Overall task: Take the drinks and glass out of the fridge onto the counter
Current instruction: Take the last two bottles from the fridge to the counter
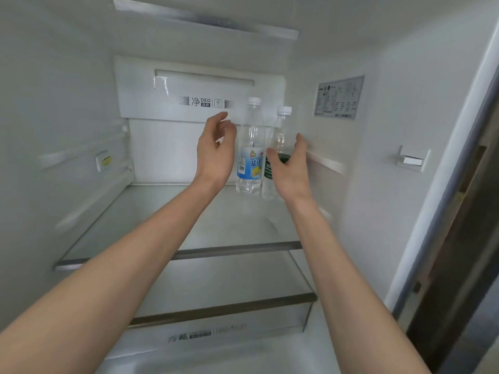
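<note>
Two clear plastic bottles with white caps stand side by side at the back right of the fridge's upper glass shelf (151, 225). The taller bottle (251, 147) has a blue and white label. The shorter bottle (280, 136) carries a dark green label, partly hidden by my right hand. My left hand (216, 152) is just left of the blue-labelled bottle, fingers curled and apart, holding nothing. My right hand (290, 168) is open in front of the green-labelled bottle, thumb across its label, fingers on its right side. No glass is in view.
A lower glass shelf (229, 282) and a drawer front (210, 330) sit below. White fridge walls close in on both sides, with a spec sticker (339, 97) and a bracket (411, 159) on the right wall. The fridge's right edge (442, 198) borders a dark gap.
</note>
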`<state>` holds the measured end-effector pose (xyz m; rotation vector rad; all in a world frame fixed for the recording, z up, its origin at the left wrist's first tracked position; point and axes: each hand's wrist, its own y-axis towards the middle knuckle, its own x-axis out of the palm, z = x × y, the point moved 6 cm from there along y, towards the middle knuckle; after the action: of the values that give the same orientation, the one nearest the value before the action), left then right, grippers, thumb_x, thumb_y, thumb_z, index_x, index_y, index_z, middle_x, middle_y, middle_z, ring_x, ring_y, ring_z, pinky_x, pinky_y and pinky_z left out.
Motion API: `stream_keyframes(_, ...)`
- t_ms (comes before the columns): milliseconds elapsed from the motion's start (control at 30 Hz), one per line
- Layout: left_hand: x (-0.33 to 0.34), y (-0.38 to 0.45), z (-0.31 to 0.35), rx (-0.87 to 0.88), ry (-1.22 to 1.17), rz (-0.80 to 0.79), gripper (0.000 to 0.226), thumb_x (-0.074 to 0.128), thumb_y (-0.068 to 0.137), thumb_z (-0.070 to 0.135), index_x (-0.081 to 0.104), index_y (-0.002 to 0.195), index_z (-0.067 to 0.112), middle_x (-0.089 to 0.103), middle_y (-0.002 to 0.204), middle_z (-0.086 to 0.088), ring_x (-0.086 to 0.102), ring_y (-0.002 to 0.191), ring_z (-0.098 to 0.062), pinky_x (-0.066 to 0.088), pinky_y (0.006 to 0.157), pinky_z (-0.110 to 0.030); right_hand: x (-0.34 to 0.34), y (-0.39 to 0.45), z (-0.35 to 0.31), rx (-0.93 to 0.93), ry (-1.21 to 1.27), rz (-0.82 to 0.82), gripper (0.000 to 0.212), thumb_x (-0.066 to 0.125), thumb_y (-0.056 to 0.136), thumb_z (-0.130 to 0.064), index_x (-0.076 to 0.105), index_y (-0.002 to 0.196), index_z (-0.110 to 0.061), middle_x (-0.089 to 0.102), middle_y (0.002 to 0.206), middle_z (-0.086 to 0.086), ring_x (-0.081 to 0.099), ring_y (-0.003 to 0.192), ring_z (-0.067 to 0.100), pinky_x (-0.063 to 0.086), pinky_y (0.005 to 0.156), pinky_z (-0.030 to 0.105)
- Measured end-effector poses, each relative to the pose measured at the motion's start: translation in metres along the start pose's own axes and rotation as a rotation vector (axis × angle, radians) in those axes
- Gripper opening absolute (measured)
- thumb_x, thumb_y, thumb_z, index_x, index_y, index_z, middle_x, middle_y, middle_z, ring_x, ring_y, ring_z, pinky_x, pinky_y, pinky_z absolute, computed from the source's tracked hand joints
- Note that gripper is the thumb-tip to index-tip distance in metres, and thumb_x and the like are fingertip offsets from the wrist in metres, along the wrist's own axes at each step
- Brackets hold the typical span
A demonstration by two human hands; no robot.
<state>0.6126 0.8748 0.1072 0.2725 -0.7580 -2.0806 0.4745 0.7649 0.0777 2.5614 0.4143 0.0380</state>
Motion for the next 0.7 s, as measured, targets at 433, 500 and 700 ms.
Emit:
stream_keyframes(433, 0.053, 0.032, -0.061, -0.233, 0.168, -0.331, 0.081, 0.076, 0.099, 0.027, 0.027, 0.163, 0.018, 0.049, 0.148, -0.006, 0.056, 0.131, -0.024, 0.049, 0.113, -0.039, 0.010, 0.010, 0.035, -0.164, -0.296, 0.046, 0.096, 0.080, 0.091, 0.001, 0.022, 0.167, -0.004, 0.028, 0.169, 0.013, 0.029, 0.160, 0.029, 0.017, 0.120, 0.019)
stream_keyframes(500, 0.050, 0.035, -0.067, -0.236, 0.187, -0.308, 0.082, 0.081, 0.095, 0.024, 0.031, 0.160, 0.016, 0.055, 0.142, -0.007, 0.061, 0.129, -0.027, 0.052, 0.112, -0.042, 0.011, 0.010, 0.036, -0.176, -0.337, 0.059, 0.097, 0.081, 0.090, -0.001, 0.022, 0.166, -0.005, 0.030, 0.168, 0.013, 0.031, 0.157, 0.032, 0.017, 0.118, 0.020)
stream_keyframes(700, 0.027, 0.041, -0.068, -0.232, 0.222, -0.282, 0.073, 0.083, 0.094, 0.031, 0.040, 0.151, 0.016, 0.062, 0.134, -0.011, 0.067, 0.114, -0.027, 0.059, 0.097, -0.040, 0.016, 0.012, 0.037, -0.165, -0.387, 0.079, 0.099, 0.085, 0.090, -0.013, 0.022, 0.166, -0.003, 0.039, 0.162, 0.018, 0.034, 0.154, 0.036, 0.021, 0.124, 0.033)
